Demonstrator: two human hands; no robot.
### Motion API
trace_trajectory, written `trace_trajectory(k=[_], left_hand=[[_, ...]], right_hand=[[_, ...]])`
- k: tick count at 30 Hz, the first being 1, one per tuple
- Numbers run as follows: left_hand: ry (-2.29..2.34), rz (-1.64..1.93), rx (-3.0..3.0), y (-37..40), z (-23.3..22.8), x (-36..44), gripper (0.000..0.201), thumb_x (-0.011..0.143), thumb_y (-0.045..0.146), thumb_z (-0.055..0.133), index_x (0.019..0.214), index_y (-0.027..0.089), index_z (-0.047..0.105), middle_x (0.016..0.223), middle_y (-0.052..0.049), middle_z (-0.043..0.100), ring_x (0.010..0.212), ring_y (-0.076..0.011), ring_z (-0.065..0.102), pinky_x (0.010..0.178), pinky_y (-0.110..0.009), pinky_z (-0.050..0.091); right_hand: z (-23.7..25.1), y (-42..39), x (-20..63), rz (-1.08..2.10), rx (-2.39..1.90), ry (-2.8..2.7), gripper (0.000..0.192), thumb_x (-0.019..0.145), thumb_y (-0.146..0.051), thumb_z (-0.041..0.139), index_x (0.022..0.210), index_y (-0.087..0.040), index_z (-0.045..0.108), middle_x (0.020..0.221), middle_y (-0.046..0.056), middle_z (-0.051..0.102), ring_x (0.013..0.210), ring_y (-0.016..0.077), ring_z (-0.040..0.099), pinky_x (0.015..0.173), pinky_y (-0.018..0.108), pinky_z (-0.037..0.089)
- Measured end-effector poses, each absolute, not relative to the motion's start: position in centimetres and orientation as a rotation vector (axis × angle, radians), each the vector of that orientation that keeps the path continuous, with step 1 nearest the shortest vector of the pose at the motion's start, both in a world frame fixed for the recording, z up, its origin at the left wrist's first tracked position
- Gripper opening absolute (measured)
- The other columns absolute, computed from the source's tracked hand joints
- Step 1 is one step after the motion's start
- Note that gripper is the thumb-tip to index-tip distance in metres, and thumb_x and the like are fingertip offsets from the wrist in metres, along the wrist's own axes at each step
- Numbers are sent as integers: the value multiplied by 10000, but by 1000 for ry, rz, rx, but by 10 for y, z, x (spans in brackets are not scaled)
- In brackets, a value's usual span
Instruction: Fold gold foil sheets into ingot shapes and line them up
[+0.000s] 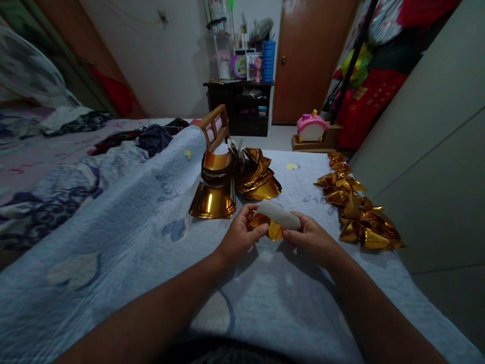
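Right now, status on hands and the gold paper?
Left hand and right hand both pinch one rolled gold paper sheet. Unfolded stack ahead, folded pieces right. Nothing obstructing.

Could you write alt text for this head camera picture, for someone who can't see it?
Two hands, left and right, hold a gold paper being rolled, white side out, over a blue quilt. A stack of gold sheets lies ahead and a row of folded gold pieces at right.
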State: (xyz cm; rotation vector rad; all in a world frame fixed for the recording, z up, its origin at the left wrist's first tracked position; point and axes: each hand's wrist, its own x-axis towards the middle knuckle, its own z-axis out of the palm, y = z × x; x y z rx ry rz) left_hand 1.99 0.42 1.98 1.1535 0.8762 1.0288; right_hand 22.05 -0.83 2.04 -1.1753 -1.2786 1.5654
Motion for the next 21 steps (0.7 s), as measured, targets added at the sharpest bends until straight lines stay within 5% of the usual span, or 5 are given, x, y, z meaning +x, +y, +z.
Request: trace_trajectory(k=[5,10,15,18,21], left_hand=[[708,869,1331,6,19,7,581,767,161,709,1264,263,427,1041,-15,615,904,-150,632,794,-259,504],[660,632,1648,7,21,-5,678,761,47,586,1330,299,316,1112,-26,580,933,-158,633,792,-274,511],[849,702,2140,14,13,-7,603,672,-19,531,1220,232,550,1133,-55,575,1021,-216,576,894,-374,496],[914,722,2274,17,7,-5,538,705,-11,531,1179,218,642,1043,-52,579,946,-207,579,836,-360,515],[932,865,2397,16,5,-5,467,772,14,559,1161,233,696,1171,-89,566,1038,-229,567,866,-384,521]], right_hand=[[21,-7,225,1586,-1277,-1367,239,688,-265,680,905,-175,637,610,-46,527,499,93,416,458,232,317],[17,-5,225,1558,-1271,-1252,380,671,-319,756,987,-183,595,657,-37,580,480,82,420,439,224,290],[12,0,227,1441,-1327,-1153,446,670,-350,792,994,-228,511,603,-81,566,459,90,448,445,212,300],[8,2,227,1370,-1344,-1166,445,650,-368,806,929,-239,484,576,-102,523,469,95,449,450,213,306],[6,3,226,1327,-1329,-1204,420,643,-373,810,860,-237,477,597,-85,531,501,101,467,464,219,307]])
